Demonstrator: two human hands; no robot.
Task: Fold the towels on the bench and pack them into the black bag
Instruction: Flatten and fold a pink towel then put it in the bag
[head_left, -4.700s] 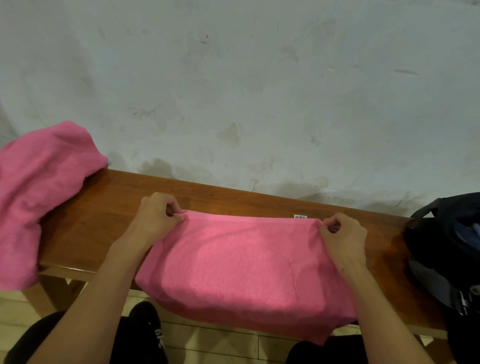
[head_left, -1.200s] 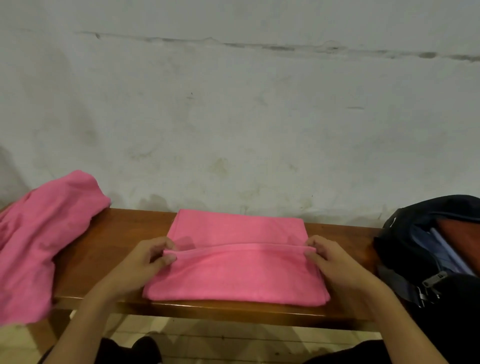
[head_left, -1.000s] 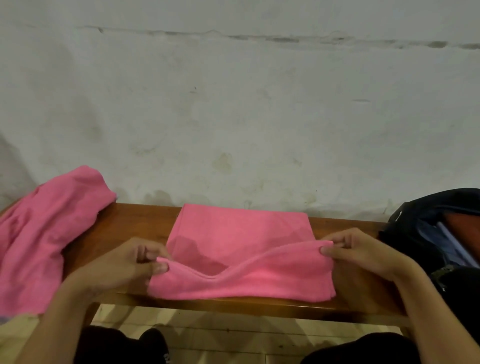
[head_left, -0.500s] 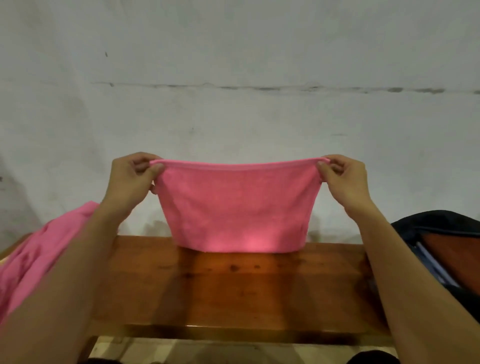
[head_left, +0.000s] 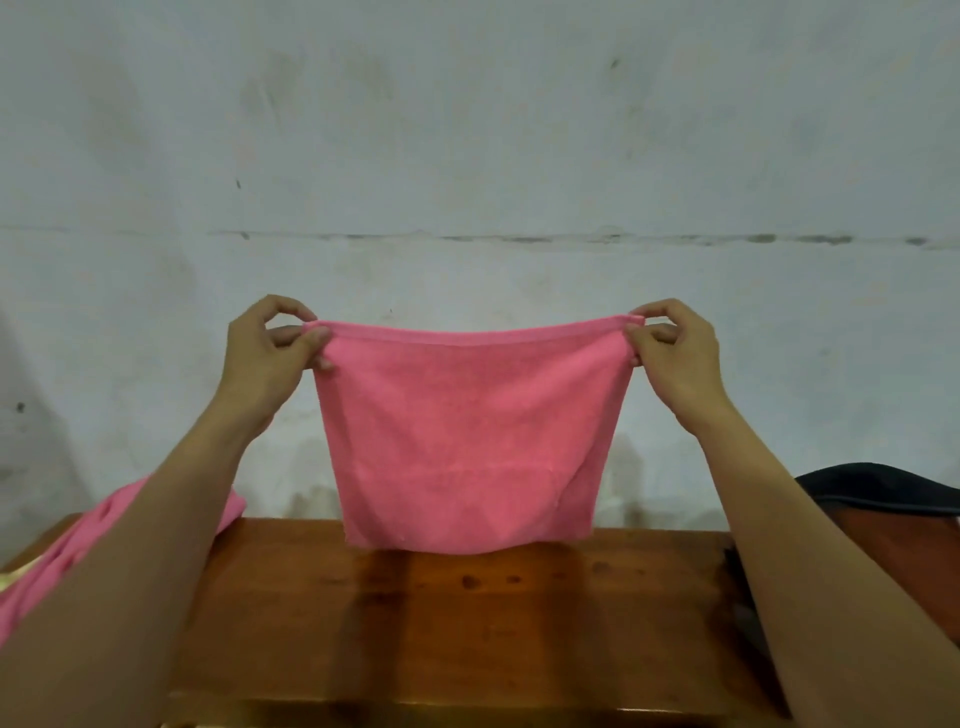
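Between the two grips, the towel (head_left: 467, 431) is hanging stretched out, top hem running taut from pinch to pinch. Left hand (head_left: 265, 358) is pinching the top-left corner, thumb and forefinger closed on the hem, other fingers curled behind the cloth. Right hand (head_left: 675, 353) is pinching the top-right corner the same way, thumb in front, fingers curled. Both grips are narrow, holding cloth only.

Below the grips, the towel is dropping straight down as a doubled panel; a faint horizontal crease is showing across the lower part. Bottom edge is sitting at the back edge of the bench (head_left: 467, 613); cannot tell if it is touching the wood or hanging just clear. Sides are tapering inward slightly from the pinches down.

Under and nearer than the grips, the bench top is showing glossy brown wood. Down-left of the left grip, a second towel (head_left: 78, 551) is lying crumpled on the bench end, partly hidden behind the left forearm, well apart from the held one. Down-right of the right grip, the bag (head_left: 883, 493) is sitting at the bench's right end, open, reddish-brown inside, partly behind the right forearm. Behind the grips, the wall (head_left: 467, 156) is stained white, with a horizontal crack line above hand height.
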